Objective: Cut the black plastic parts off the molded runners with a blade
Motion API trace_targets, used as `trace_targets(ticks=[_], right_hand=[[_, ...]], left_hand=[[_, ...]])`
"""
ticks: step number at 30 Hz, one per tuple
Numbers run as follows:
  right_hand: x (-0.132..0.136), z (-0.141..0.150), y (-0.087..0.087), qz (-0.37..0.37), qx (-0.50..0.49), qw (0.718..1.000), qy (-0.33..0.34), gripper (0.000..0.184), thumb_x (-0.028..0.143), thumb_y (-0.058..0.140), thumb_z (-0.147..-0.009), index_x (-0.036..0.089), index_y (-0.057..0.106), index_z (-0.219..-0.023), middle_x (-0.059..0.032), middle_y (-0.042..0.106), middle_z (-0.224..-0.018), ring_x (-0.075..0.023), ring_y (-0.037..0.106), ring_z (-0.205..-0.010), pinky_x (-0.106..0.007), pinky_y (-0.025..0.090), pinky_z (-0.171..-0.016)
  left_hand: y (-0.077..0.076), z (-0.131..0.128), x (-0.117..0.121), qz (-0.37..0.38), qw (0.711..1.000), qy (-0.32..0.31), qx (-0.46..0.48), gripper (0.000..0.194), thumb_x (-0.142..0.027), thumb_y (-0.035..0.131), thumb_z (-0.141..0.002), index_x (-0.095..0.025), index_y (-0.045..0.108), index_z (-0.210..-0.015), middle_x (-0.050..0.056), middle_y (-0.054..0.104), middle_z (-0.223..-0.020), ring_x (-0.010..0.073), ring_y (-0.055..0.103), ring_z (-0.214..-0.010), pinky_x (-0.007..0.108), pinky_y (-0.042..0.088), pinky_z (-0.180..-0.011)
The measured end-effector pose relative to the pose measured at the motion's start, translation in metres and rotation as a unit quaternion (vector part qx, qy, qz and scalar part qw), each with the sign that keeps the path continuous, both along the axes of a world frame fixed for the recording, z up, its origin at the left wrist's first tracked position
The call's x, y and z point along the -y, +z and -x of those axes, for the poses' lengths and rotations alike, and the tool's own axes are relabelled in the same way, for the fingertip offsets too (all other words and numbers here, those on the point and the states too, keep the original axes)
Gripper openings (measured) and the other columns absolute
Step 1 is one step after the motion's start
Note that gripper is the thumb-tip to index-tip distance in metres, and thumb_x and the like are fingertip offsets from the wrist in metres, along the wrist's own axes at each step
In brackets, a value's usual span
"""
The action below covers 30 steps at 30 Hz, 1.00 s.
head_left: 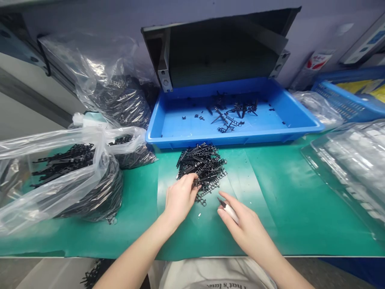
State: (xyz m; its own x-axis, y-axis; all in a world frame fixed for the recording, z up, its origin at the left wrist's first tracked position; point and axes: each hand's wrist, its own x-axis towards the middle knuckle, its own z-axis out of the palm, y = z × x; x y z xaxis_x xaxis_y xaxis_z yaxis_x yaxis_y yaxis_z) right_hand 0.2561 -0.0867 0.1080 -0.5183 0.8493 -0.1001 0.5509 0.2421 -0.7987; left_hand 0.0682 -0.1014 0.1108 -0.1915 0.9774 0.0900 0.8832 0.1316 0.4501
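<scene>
A heap of black plastic strips with small rings [204, 160] lies on the green mat in front of me. At its near left edge is my left hand [180, 196], its thumb and fingers closed on one of the black strips; the fingertips are partly lost among the pieces. To the right of the heap my right hand [243, 220] is wrapped around a small white-handled tool [231, 212]. The tool's dark pointed tip sticks out toward the heap, apart from it. I cannot make out its exact kind.
Behind the heap stands a blue tray [240, 140] holding scattered black pieces. Clear plastic bags [99, 176] of black parts crowd the left side. At the right are stacked clear trays [355, 168], a blue basket [343, 100] and a bottle [315, 60]. The mat [288, 192] ends near my body.
</scene>
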Motion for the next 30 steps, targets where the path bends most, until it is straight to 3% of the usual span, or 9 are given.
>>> trace_targets(ticks=[6, 9, 12, 17, 20, 24, 30], right_hand=[[-0.02, 0.001, 0.014, 0.134, -0.062, 0.987, -0.061, 0.044, 0.039, 0.044, -0.081, 0.017, 0.053, -0.117, -0.0057, 0.066, -0.084, -0.0206, 0.061, -0.071, -0.033, 0.049, -0.063], [-0.026, 0.007, 0.015, 0.203, -0.104, 0.97, -0.078, 0.045, 0.042, 0.045, -0.08, 0.017, 0.053, -0.116, -0.0053, 0.064, -0.08, -0.0152, 0.054, -0.056, -0.025, 0.04, -0.046], [-0.03, 0.011, 0.009, 0.235, -0.114, 0.962, -0.078, 0.041, 0.042, 0.046, -0.079, 0.016, 0.055, -0.11, -0.0028, 0.061, -0.072, -0.0103, 0.042, -0.043, -0.022, 0.03, -0.039], [-0.033, 0.01, 0.001, 0.267, -0.107, 0.955, -0.076, 0.042, 0.037, 0.048, -0.079, 0.016, 0.049, -0.115, 0.0, 0.059, -0.069, -0.0081, 0.035, -0.04, -0.021, 0.026, -0.037], [-0.034, 0.01, 0.004, 0.287, -0.109, 0.949, -0.075, 0.041, 0.034, 0.046, -0.08, 0.015, 0.046, -0.117, -0.0002, 0.059, -0.07, -0.0072, 0.035, -0.039, -0.02, 0.026, -0.037], [-0.034, 0.012, 0.009, 0.302, -0.117, 0.943, -0.074, 0.037, 0.035, 0.046, -0.08, 0.014, 0.047, -0.11, -0.0005, 0.058, -0.071, -0.0057, 0.034, -0.039, -0.02, 0.025, -0.037], [-0.034, 0.015, 0.007, 0.312, -0.142, 0.936, -0.079, 0.035, 0.039, 0.047, -0.078, 0.015, 0.047, -0.103, -0.0001, 0.058, -0.072, -0.0048, 0.033, -0.039, -0.019, 0.023, -0.035]], left_hand=[[0.0, -0.007, 0.015, -0.041, 0.999, -0.024, -0.023, 0.015, -0.009, 0.047, -0.079, -0.02, 0.057, -0.083, 0.002, 0.067, -0.078, 0.0182, 0.062, -0.07, 0.025, 0.042, -0.058], [-0.001, -0.014, 0.031, -0.104, 0.991, -0.077, -0.03, 0.022, -0.004, 0.042, -0.077, -0.019, 0.056, -0.082, 0.001, 0.065, -0.071, 0.0159, 0.06, -0.064, 0.024, 0.042, -0.058], [-0.004, -0.019, 0.041, -0.15, 0.982, -0.112, -0.037, 0.022, -0.004, 0.04, -0.08, -0.019, 0.056, -0.081, 0.0, 0.062, -0.064, 0.0139, 0.057, -0.057, 0.022, 0.04, -0.054], [-0.01, -0.016, 0.036, -0.14, 0.988, -0.057, -0.035, 0.014, -0.016, 0.046, -0.084, -0.019, 0.059, -0.089, 0.0, 0.061, -0.068, 0.0128, 0.058, -0.058, 0.021, 0.042, -0.054], [-0.01, -0.013, 0.023, -0.078, 0.991, -0.018, -0.105, 0.025, -0.017, 0.047, -0.083, -0.022, 0.06, -0.104, 0.001, 0.061, -0.075, 0.0148, 0.06, -0.06, 0.023, 0.04, -0.048], [-0.006, -0.014, 0.01, 0.004, 0.988, -0.006, -0.154, 0.034, -0.009, 0.048, -0.078, -0.025, 0.061, -0.105, 0.002, 0.061, -0.082, 0.0162, 0.062, -0.061, 0.023, 0.038, -0.042], [-0.008, -0.014, 0.014, -0.041, 0.993, -0.027, -0.111, 0.033, 0.0, 0.043, -0.072, -0.021, 0.06, -0.09, 0.004, 0.065, -0.1, 0.0161, 0.065, -0.07, 0.024, 0.047, -0.052]])
